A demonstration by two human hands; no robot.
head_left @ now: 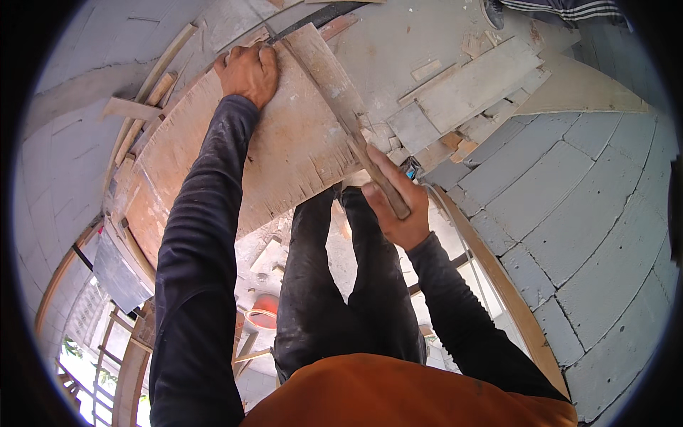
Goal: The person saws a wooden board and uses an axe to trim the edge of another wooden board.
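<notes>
A worn plywood board point(284, 153) with a splintered edge spans the area in front of my legs. My left hand point(250, 75) is closed on its far edge, with the fingers curled over. A narrow wooden strip point(380, 181) runs slantwise along the board's right side. Its near end lies in my right hand point(404, 206), with the thumb along one side and the fingers folded round the other. Where the strip's far part meets the board, I cannot tell whether they are joined. A paler plank point(324, 67) lies beside the strip's far end.
Several boards and wood scraps point(477, 85) lie on the floor at the far right. Grey block walls stand left and right point(569, 199). Long timber pieces point(153, 92) lean at the left. An orange bucket point(263, 313) stands below, near my legs. Another person's shoe point(492, 13) shows at the top.
</notes>
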